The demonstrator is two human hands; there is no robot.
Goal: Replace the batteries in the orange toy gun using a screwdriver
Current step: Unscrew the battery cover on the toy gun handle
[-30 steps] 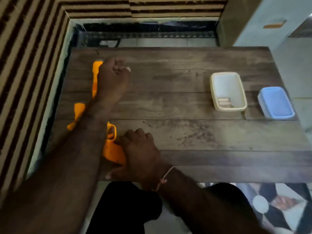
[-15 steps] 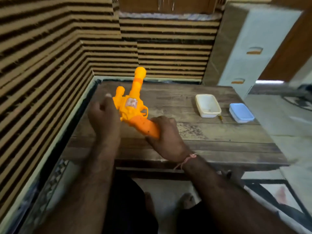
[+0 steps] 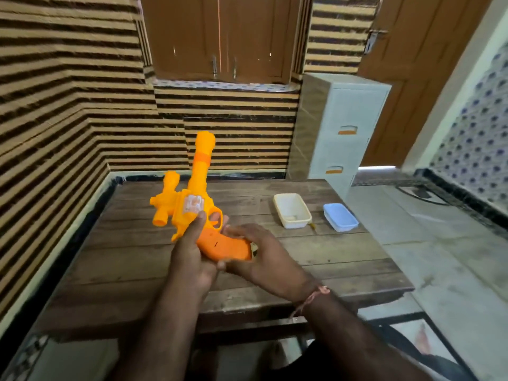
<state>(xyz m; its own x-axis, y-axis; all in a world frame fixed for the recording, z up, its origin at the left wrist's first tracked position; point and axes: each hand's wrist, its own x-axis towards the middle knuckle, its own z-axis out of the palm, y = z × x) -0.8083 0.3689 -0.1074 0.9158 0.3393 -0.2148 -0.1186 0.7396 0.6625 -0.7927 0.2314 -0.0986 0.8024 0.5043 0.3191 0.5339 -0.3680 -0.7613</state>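
The orange toy gun (image 3: 192, 199) is held up above the wooden table (image 3: 132, 259), barrel pointing up and away. My left hand (image 3: 192, 257) holds the gun's body from below, its thumb lying up against the frame beside the trigger guard. My right hand (image 3: 255, 257) grips the darker orange handle (image 3: 222, 247) from the right, fingers wrapped round its end. A white sticker shows on the gun's side. No screwdriver shows clearly; a small yellowish tip (image 3: 312, 226) lies by the white tub.
A white open tub (image 3: 292, 210) with something small inside and a blue lidded box (image 3: 340, 217) stand at the table's far right. A white drawer unit (image 3: 341, 133) stands behind the table's right corner. Striped walls close in on the left and back.
The gun has come up off the table's left side into both hands. My left hand moved from beside the gun to under its body. The camera tilted up.
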